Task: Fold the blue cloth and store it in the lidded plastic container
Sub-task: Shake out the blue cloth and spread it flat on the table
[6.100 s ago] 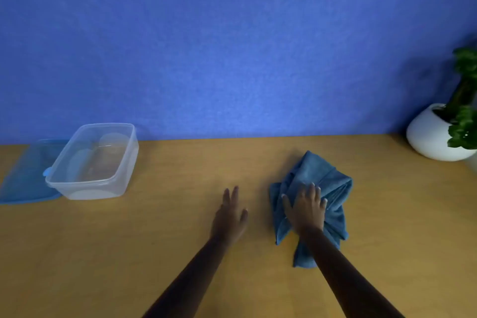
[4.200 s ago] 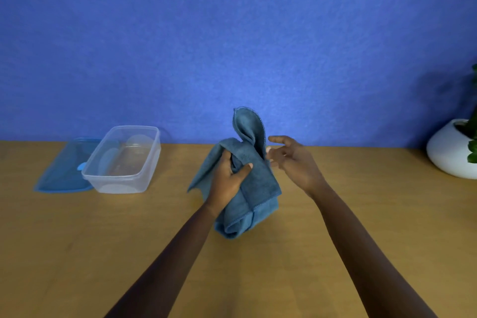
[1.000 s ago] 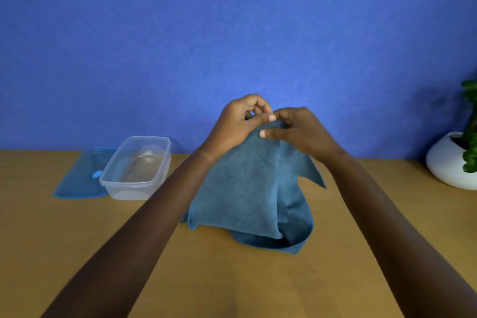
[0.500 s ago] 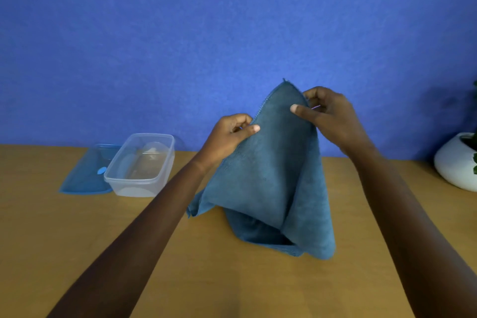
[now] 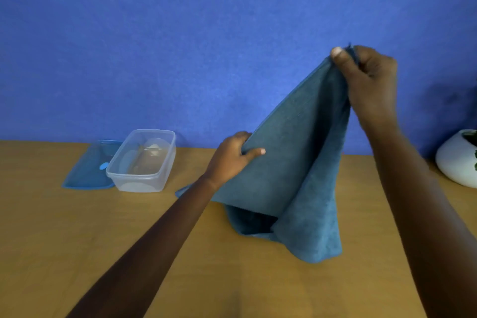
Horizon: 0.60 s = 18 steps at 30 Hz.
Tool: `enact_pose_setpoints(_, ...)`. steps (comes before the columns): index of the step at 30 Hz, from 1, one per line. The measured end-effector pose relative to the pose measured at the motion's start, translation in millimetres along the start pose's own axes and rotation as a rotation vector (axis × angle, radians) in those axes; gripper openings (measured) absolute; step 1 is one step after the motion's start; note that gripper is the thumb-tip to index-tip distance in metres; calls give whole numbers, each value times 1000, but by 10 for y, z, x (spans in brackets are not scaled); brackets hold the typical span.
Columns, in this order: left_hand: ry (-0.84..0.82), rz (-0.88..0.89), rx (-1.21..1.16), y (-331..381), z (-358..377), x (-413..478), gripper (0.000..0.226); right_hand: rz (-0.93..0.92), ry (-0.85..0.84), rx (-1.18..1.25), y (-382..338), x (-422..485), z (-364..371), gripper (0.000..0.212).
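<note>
Cloth [image 5: 291, 162] held up over the table [image 5: 77, 240], unfolded, hanging in a tent shape — lower folds rest on the table below the right hand [image 5: 366, 82]. Right fingers [image 5: 338, 53] closed, pinching the cloth's top corner, the highest point. Left hand [image 5: 229, 160] lower and to the left, fingers closed on the same slanted edge, thumb across the near face. Container [image 5: 142, 162] well left of the left fingers, open, standing on the table; lid [image 5: 87, 170] flat just beside it, on its far-left side. White pot [image 5: 456, 160] right of the right forearm — partly cut off by the frame.
</note>
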<state>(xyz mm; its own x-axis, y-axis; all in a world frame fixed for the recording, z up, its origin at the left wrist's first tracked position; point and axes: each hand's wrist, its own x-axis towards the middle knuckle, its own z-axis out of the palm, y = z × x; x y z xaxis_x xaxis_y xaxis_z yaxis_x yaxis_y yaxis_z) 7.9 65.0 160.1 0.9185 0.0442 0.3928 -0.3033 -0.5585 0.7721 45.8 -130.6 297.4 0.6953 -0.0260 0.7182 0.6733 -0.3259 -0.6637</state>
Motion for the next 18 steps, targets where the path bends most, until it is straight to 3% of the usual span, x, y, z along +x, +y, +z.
enact_pose_setpoints(2,-21,-56,77,-156,37,-82,28,-3,35,8,-39,89,-98,49)
enact_pose_setpoints(7,-19,-163,91,-480,-125,-208,42,-7,161,-150,22,312,-449,37)
enact_pose_setpoints(10,17,-232,119,-638,-309,-215,27,33,238,-264,131,404,-679,49)
enact_pose_setpoints(14,65,-298,176,-673,-477,-78,39,95,226,-375,294,358,-794,45)
enact_pose_setpoints(18,21,-309,45,-418,-458,107,40,94,136,-446,341,192,-619,42)
